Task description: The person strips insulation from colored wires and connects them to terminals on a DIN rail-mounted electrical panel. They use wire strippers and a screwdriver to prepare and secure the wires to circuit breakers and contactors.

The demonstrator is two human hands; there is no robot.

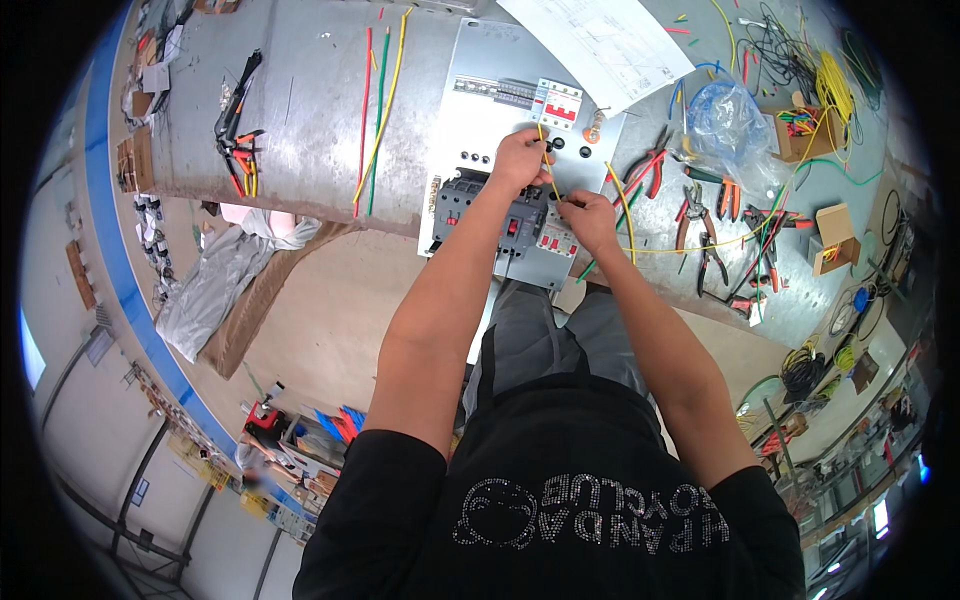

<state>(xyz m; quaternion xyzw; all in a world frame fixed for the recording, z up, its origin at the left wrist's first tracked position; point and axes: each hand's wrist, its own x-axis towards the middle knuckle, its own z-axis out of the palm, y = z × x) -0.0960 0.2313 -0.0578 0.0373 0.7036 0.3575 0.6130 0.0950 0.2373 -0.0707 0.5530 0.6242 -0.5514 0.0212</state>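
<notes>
A short yellow wire [554, 183] runs between my two hands above a grey metal mounting plate [480, 55]. My left hand [520, 160] pinches it at its upper part, just below a white circuit breaker with red levers [562, 104]. At its lower end the fingertips of my right hand [590, 217] are closed on the same wire. Under my left wrist sits a dark grey moulded-case breaker [462, 215], partly hidden by the forearm. Below my right fingers is a smaller white breaker with red levers [557, 240]. Whether the wire's upper end sits in a terminal is too small to tell.
A paper drawing [610, 50] overlaps the plate's far right corner. Red, green and yellow wires [378, 120] lie left. Cutters and pliers [697, 215] are spread to the right, near a clear plastic bag [730, 125] and a small cardboard box [833, 240]. More pliers [238, 140] lie far left.
</notes>
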